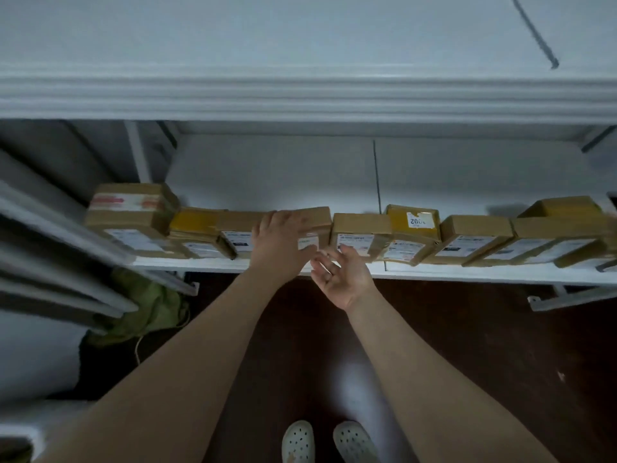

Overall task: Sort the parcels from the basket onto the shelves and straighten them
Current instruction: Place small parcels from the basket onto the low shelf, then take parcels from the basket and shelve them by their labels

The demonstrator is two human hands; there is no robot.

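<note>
A row of several brown cardboard parcels with white labels lines the front of a white shelf (434, 272). My left hand (278, 238) lies flat over the top and front of a small brown parcel (319, 220) near the row's middle, fingers straight. My right hand (344, 279) hovers just in front of the shelf edge, palm up with fingers spread, holding nothing, below the neighbouring parcel (362, 233). A yellow-taped parcel marked 1002 (414, 220) sits behind to the right. A larger box (130, 212) stands at the left end.
A white upper shelf (300, 98) overhangs the row. Grey shelf rails (66, 255) jut in from the left. A green cloth bag (150, 305) lies on the dark floor below. My feet in white clogs (327, 442) stand beneath the shelf.
</note>
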